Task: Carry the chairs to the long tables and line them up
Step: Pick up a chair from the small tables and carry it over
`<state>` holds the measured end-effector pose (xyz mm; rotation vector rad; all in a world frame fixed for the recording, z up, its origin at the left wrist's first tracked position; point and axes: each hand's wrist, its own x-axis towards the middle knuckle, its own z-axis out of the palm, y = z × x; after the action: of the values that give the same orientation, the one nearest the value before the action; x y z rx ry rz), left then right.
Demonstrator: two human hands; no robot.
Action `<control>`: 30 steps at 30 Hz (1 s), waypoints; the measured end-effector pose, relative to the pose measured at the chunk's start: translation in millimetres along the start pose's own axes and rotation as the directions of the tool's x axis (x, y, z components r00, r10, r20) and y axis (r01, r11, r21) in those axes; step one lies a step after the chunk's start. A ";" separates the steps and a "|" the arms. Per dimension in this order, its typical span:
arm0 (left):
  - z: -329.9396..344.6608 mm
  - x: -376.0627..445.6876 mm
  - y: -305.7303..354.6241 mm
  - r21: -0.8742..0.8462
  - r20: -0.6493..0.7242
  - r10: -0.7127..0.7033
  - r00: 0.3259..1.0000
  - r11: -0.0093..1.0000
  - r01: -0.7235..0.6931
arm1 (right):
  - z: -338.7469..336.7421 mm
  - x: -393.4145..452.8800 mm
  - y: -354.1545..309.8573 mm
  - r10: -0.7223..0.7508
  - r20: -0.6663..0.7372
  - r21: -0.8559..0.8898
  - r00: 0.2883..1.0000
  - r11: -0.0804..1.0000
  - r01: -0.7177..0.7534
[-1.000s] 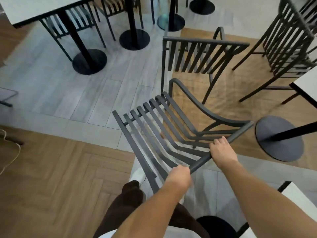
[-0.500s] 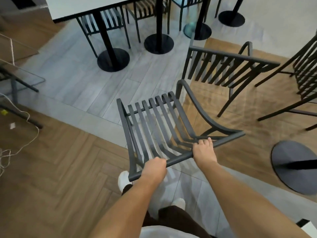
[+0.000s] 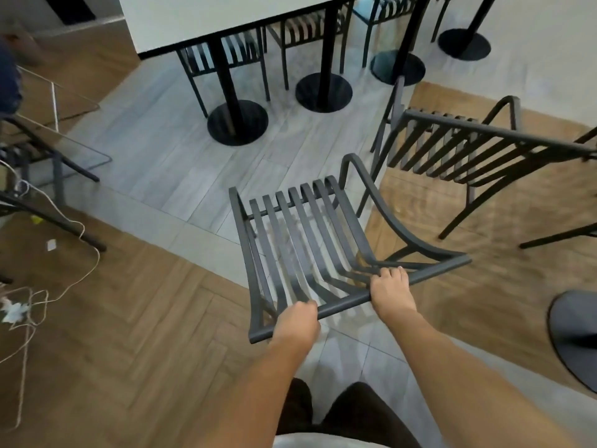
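Note:
A dark grey slatted metal chair [image 3: 300,234] is in front of me, its seat facing away. My left hand [image 3: 295,321] and my right hand [image 3: 389,291] both grip the top rail of its backrest, left hand near the rail's left end, right hand near the middle. Ahead stands the long white table [image 3: 193,14] on black pedestal legs, with several matching chairs [image 3: 226,50] tucked under its far side. A second loose chair [image 3: 478,147] stands just right of the one I hold.
Round black pedestal bases [image 3: 237,122] stand on the grey tile ahead. Another base [image 3: 575,337] is at the right edge. On the left are a dark metal frame [image 3: 48,176] and loose white cables [image 3: 29,299] on the wood floor.
The held chair and I have moved toward the long table, which now looks nearer and larger. Both hands keep their grip on the rail. The second chair has slid to the right in view.

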<state>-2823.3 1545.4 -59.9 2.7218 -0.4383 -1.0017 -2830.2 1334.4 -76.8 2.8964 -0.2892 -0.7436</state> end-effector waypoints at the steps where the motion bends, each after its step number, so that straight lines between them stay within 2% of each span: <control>1: -5.0 5.2 -8.2 0.008 -0.003 -0.021 1.000 1.000 0.021 | -4.9 5.8 -8.0 -0.005 0.009 -0.010 1.000 1.000 0.005; 4: -19.4 17.7 -30.3 0.067 -0.006 -0.072 0.997 0.995 0.072 | -19.6 22.8 -27.5 -0.033 0.018 -0.031 0.999 0.999 0.034; 8: -52.0 43.3 -57.1 0.144 0.057 -0.122 0.991 0.983 0.112 | -41.9 57.7 -45.9 -0.105 0.051 -0.037 0.993 0.994 0.107; 12: -83.9 72.1 -69.8 0.145 0.067 -0.150 0.986 0.980 0.140 | -67.6 95.9 -58.9 -0.162 0.074 -0.073 0.984 0.983 0.168; 18: -111.2 123.1 -85.2 0.122 -0.131 -0.178 0.975 0.973 0.194 | -106.2 158.5 -65.7 -0.220 0.070 -0.099 0.973 0.969 0.226; 25: -158.1 183.6 -88.2 0.029 -0.185 -0.249 0.951 0.966 0.259 | -148.9 234.4 -64.1 -0.298 0.097 -0.079 0.950 0.949 0.306; 30: -178.4 215.3 -91.4 0.049 -0.212 -0.311 0.926 0.944 0.328 | -169.3 272.9 -67.5 -0.333 0.097 -0.130 0.938 0.930 0.344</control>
<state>-2531.2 1572.7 -81.6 2.9963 0.0029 -0.7751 -2502.7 1354.7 -67.9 2.8130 0.2588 -0.8804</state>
